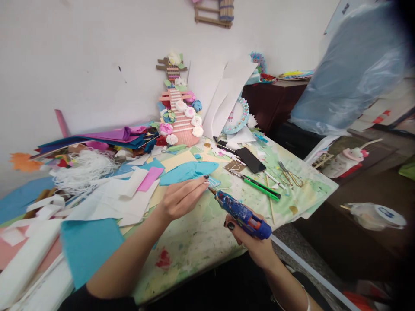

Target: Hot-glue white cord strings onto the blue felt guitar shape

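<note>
In my right hand [251, 237] is a blue glue gun [240, 214], its body smeared with dried glue and its nozzle pointing up and left. My left hand [183, 196] is closed in a pinch right beside the nozzle tip. What its fingers hold is too small to make out. Just past those fingertips shows a small blue piece with white stripes [214, 182]; I cannot tell whether it is held or lies on the table. Behind the left hand lies a sheet of crumpled blue paper [189, 170].
A green utility knife [261, 188], a black phone [250, 160] and gold-handled scissors [291, 176] lie on the paint-stained table [194, 246]. A pink instrument-shaped craft with paper flowers [183, 125] leans against the wall. White string [84, 170] and paper sheets are heaped at left.
</note>
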